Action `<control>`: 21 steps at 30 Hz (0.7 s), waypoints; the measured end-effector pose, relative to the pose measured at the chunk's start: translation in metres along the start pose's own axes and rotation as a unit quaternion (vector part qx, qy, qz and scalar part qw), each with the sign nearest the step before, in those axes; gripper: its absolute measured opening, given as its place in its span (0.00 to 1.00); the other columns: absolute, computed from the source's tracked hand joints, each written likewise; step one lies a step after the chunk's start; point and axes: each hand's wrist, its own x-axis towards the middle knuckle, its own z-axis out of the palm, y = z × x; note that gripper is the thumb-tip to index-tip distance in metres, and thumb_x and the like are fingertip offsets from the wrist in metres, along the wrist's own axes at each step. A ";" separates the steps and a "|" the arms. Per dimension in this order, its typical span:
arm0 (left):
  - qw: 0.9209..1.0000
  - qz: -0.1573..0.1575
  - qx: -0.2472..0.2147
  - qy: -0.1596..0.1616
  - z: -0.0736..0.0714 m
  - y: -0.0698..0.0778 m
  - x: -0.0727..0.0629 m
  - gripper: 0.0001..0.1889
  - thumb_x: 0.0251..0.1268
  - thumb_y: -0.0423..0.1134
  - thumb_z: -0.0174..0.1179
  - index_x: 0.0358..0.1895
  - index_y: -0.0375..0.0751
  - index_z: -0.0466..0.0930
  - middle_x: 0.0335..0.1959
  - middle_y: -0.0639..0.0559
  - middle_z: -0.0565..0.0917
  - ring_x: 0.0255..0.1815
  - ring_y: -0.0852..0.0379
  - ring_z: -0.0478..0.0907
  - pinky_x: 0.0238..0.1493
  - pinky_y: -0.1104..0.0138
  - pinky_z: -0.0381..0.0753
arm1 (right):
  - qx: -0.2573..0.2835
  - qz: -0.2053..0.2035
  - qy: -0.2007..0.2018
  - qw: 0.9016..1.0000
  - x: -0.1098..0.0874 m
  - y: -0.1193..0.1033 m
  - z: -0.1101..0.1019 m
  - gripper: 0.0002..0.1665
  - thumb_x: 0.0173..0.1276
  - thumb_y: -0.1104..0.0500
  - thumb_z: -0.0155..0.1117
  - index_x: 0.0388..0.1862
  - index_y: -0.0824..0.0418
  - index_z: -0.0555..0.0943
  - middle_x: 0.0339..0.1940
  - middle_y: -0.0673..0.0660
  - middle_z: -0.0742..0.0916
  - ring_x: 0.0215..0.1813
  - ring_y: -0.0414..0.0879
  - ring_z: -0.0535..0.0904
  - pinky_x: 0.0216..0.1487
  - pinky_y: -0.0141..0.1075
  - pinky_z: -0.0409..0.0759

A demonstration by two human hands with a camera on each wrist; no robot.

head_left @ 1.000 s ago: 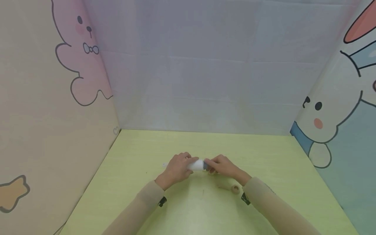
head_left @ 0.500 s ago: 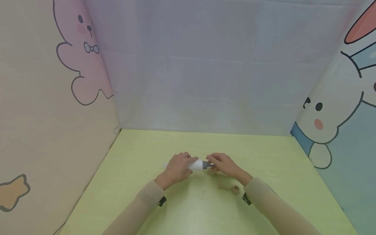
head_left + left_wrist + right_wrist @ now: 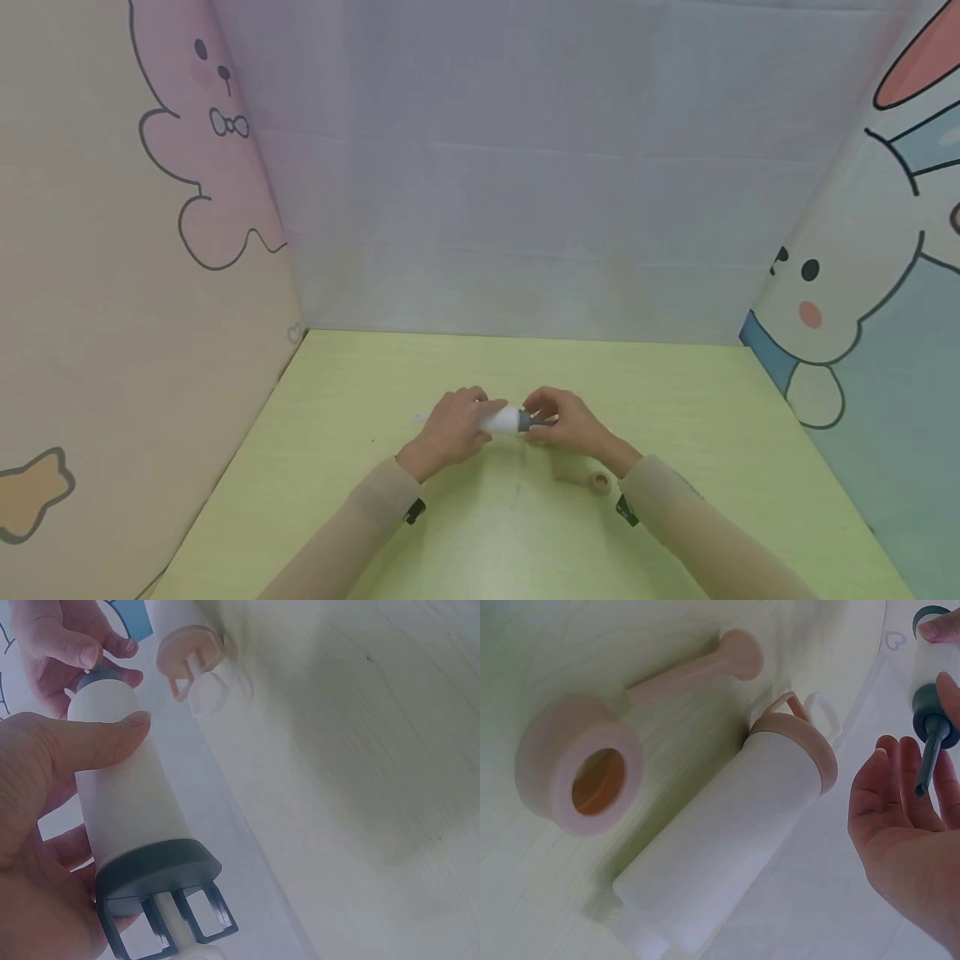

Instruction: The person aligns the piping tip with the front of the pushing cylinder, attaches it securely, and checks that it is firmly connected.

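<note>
White cylindrical tube [image 3: 498,420] — smooth, plastic-looking, with dark grey-green collars [image 3: 157,874] at both ends — is sitting in the left hand [image 3: 453,428] over the pale, faintly grained table [image 3: 637,375]; left thumb and fingers are clamping round it; right hand [image 3: 576,427] is holding its fingers curved and apart about the tapered dark nozzle [image 3: 930,761], contact not distinguishable; a second white tube [image 3: 720,840], pink-collared, is lying near one thick pink ring [image 3: 541,769] and one flanged pink stem [image 3: 686,677]; tubes are numbering two.

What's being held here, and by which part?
The left hand holds the dark-capped white tube by its barrel; whether the right hand grips the dark nozzle cannot be told.
</note>
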 end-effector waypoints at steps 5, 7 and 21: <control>1.000 0.005 0.003 0.001 0.000 0.000 0.003 0.27 0.50 0.42 0.73 0.57 0.50 0.79 0.43 0.49 0.79 0.39 0.50 0.76 0.38 0.58 0.76 | -0.007 -0.007 0.000 1.000 0.000 -0.002 0.000 0.19 0.53 0.62 0.76 0.44 0.62 0.80 0.40 0.54 0.84 0.41 0.52 0.82 0.38 0.37 0.80; 1.000 0.006 0.006 0.000 0.000 0.000 0.004 0.27 0.50 0.42 0.73 0.57 0.50 0.79 0.43 0.49 0.79 0.39 0.50 0.76 0.38 0.57 0.76 | -0.007 -0.008 0.001 1.000 0.000 -0.002 0.000 0.19 0.53 0.62 0.76 0.44 0.62 0.81 0.40 0.55 0.85 0.41 0.53 0.82 0.37 0.37 0.80; 1.000 0.008 0.008 -0.003 -0.004 0.000 0.006 0.28 0.51 0.41 0.73 0.58 0.49 0.78 0.44 0.48 0.79 0.41 0.49 0.77 0.39 0.56 0.76 | -0.032 0.020 -0.021 0.999 0.001 0.000 -0.001 0.20 0.71 0.47 0.58 0.44 0.63 0.84 0.40 0.55 0.86 0.41 0.49 0.81 0.41 0.40 0.78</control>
